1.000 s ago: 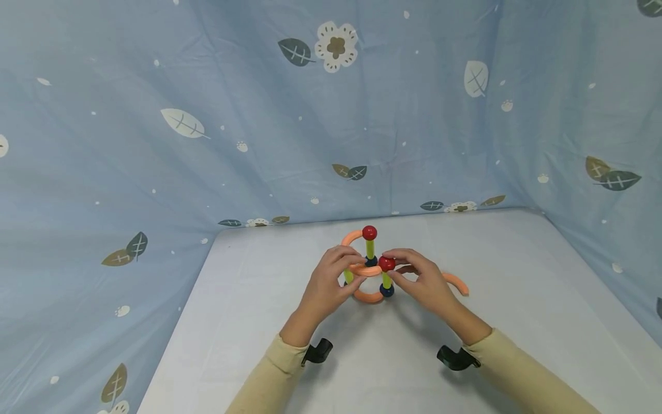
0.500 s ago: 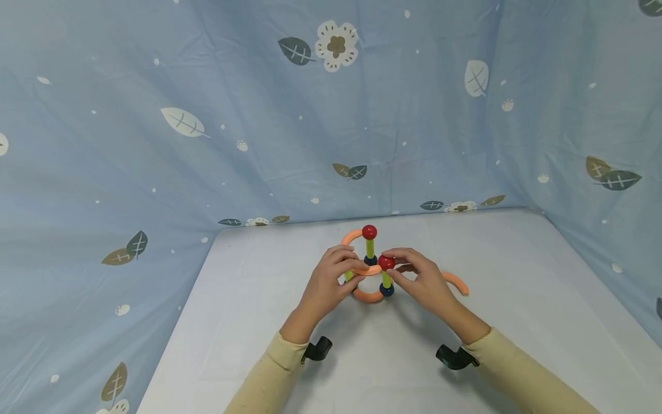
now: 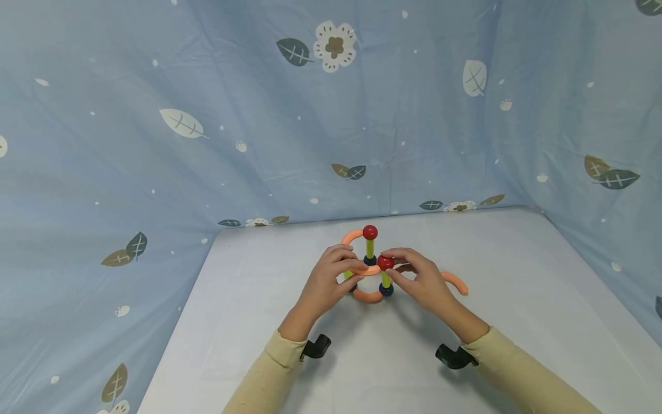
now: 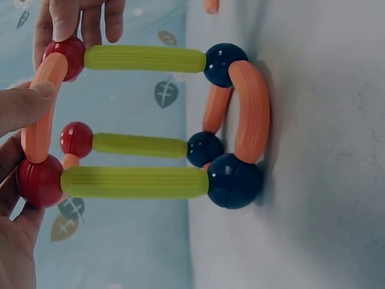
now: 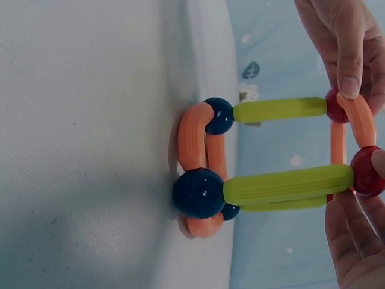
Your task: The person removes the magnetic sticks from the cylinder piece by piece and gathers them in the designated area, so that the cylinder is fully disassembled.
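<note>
A toy frame of balls and sticks stands on the white table. Upright lime green sticks [image 4: 135, 182] join dark blue balls [image 5: 198, 192] at the base to red balls on top. Orange curved sticks link the balls at both levels. My left hand [image 3: 323, 282] pinches the front upper orange curved stick [image 4: 41, 117], its fingers also around the left red ball [image 4: 41, 182], which is hidden in the head view. My right hand [image 3: 421, 282] pinches the front right red ball [image 3: 385, 263] at that stick's other end. The back red ball [image 3: 369, 232] is untouched.
A loose orange curved stick [image 3: 455, 283] lies on the white table [image 3: 517, 299], just right of my right hand. Blue patterned cloth [image 3: 331, 115] hangs behind the table and along its sides. Black camera mounts [image 3: 316, 347] sit at both wrists.
The fingers of my left hand have shifted slightly along the upper front curved stick. The frame and my right hand have stayed almost in place.
</note>
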The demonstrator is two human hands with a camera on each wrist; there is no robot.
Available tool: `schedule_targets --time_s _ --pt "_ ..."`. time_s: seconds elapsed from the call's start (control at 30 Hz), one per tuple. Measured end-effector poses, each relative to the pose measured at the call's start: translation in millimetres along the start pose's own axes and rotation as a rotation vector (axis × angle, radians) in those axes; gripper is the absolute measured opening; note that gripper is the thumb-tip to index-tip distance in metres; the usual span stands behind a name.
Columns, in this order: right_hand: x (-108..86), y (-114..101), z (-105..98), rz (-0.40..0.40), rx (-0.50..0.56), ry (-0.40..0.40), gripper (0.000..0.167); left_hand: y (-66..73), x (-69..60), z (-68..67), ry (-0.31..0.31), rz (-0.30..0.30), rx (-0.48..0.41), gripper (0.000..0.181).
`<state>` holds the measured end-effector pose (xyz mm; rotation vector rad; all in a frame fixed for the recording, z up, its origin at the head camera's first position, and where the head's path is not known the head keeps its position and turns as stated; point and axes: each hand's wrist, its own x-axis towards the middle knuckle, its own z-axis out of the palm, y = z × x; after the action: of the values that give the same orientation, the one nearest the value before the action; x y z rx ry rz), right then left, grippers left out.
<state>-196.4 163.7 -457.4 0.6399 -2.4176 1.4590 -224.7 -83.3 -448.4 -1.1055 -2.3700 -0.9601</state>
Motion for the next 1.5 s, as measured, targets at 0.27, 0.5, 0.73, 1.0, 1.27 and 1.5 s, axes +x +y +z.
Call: schedule_targets --time_s 0.27,0.5,0.73,1.0,1.27,1.5 --pt "0.2 -1.1 0.9 -0.001 0.001 0.003 0.037 -1.3 -1.0 -0.4 -0.008 -0.007 -0.02 0.018" --pt "0.4 -0.4 0.9 -0.01 -0.007 0.006 0.038 -1.3 -0.6 -0.3 -0.013 -0.006 -0.027 0.018" --pt "0.4 0.7 0.4 -0.025 -0.019 0.011 0.04 -1.1 0.0 -0.8 -0.012 -0.011 -0.028 0.018" --pt "0.8 1.4 0.7 -0.045 -0.023 0.011 0.04 -0.9 0.3 -0.7 -0.011 -0.013 -0.033 0.018" --pt "0.2 -2.2 0.0 -0.022 -0.029 0.002 0.038 -0.2 0.2 -0.3 -0.003 -0.018 -0.023 0.02" --pt "0.0 -0.7 0.8 -0.024 -0.038 0.004 0.039 0.3 0.3 -0.5 -0.01 -0.028 -0.021 0.021"
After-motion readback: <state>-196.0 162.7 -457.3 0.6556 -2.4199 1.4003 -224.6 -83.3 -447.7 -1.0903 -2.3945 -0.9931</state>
